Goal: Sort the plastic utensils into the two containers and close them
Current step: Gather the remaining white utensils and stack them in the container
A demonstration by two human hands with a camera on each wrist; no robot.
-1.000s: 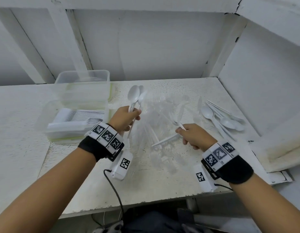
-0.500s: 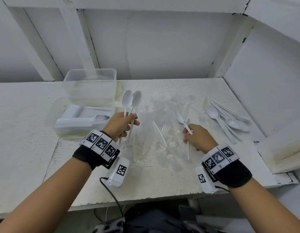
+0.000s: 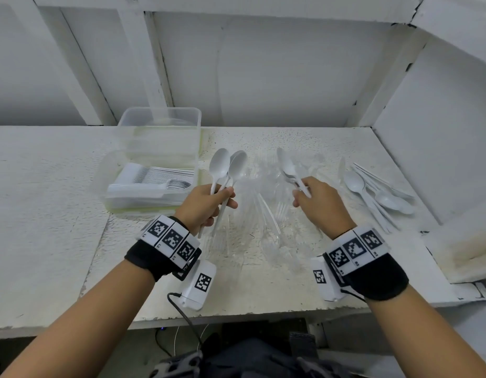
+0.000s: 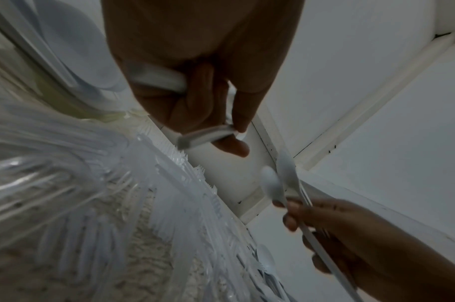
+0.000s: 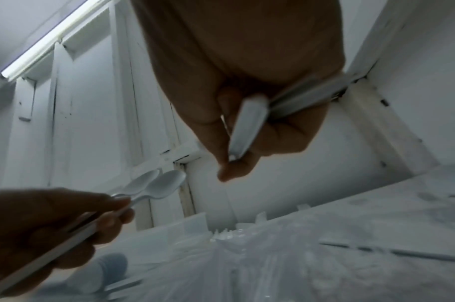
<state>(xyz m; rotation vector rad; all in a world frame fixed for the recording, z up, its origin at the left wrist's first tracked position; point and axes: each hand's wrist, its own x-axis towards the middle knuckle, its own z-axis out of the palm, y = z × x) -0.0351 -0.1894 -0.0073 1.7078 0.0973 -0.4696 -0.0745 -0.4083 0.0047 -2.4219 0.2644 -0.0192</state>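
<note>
Left hand (image 3: 206, 204) fingers curled around handles of white plastic spoons (image 3: 227, 166), bowls up. Right hand (image 3: 319, 203) pinches a white spoon (image 3: 288, 169) above clear fork pile (image 3: 263, 214). Beyond: open container (image 3: 152, 184) with stacked utensils; further container (image 3: 160, 126) behind it.

I worked in a plain utility or storage space rather than a furnished room, standing at a rough white-painted worktop (image 3: 263, 290) with a pitted, chipped surface. White-painted walls with exposed diagonal and upright wooden braces (image 3: 81, 66) enclosed the bench on two sides, and the paint was cracked at the joints. A tube light (image 5: 48, 40) was mounted overhead, and cables (image 3: 182, 312) hung below the bench edge.
</note>
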